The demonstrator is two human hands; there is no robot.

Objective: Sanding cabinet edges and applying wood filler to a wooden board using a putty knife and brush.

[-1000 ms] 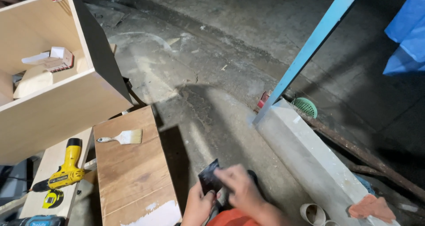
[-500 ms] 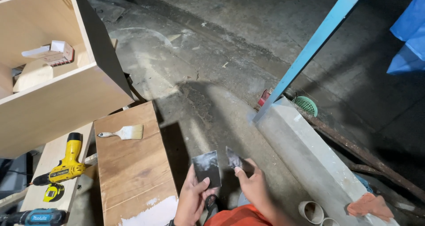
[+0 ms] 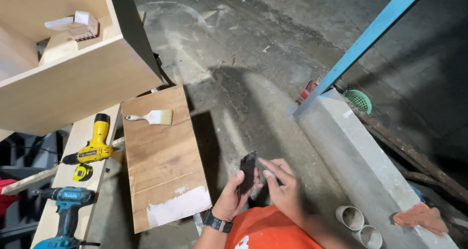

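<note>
Two hands: both mine, low in view over the orange cloth (image 3: 273, 229) at my lap.
Left hand (image 3: 233, 200): closed on a dark flat sheet (image 3: 247, 172), thumb on one face and fingers (image 3: 255, 185) behind, pinching its lower part.
Right hand (image 3: 282, 190): fingers half curled and loose; I cannot tell whether they grip anything. The fingertips sit just right of the sheet, close to its edge.
Sheet: held above the concrete floor (image 3: 253, 73), long axis nearly upright, top leaning slightly right; seen almost edge-on.
Key relation: the sheet lies left of my right fingertips and above my left palm; the left hand already has it, the right is the free one beside it.
Left of me: a wood board (image 3: 161, 151) with a white patch at its near end and a paintbrush (image 3: 150, 117) on its far end.
Further left: a yellow drill (image 3: 92, 149) and a teal drill (image 3: 68, 205) on a plank.
Right: a grey concrete block (image 3: 356, 156) and a blue bar (image 3: 360, 44) leaning up from it.
</note>
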